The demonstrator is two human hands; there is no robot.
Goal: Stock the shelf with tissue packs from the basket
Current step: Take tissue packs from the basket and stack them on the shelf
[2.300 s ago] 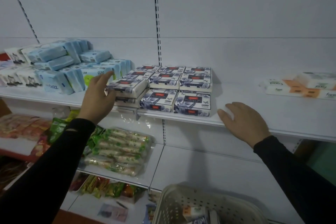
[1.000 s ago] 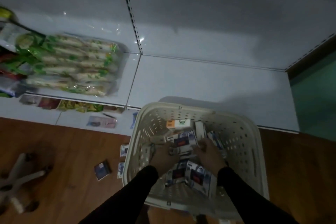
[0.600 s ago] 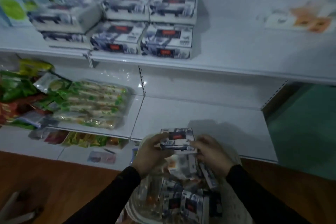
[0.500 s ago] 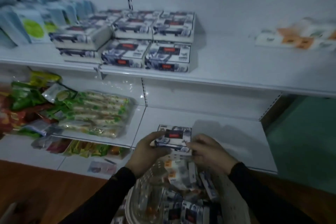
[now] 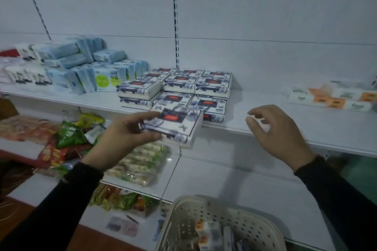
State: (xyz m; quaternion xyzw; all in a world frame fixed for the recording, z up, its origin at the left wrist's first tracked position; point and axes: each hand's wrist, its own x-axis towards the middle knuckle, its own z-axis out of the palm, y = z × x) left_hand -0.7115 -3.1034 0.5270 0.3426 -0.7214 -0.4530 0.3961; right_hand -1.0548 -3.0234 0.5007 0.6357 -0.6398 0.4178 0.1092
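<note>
While the left hand (image 5: 124, 136) pinches a blue-patterned tissue pack (image 5: 173, 126) just short of the shelf (image 5: 306, 126) edge, near the matching stack (image 5: 183, 89), the right hand (image 5: 279, 134) hovers empty, fingers loosely curled, probably ready to steady it; the basket (image 5: 220, 224) waits below.

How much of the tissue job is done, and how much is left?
Partly done. A block of matching blue-and-white packs already sits stacked on the shelf. In hand: the left hand holds one more tissue pack in front of the shelf edge, while the right hand hovers holding nothing. Left: the basket below holds more packs, so several trips likely remain.
</note>
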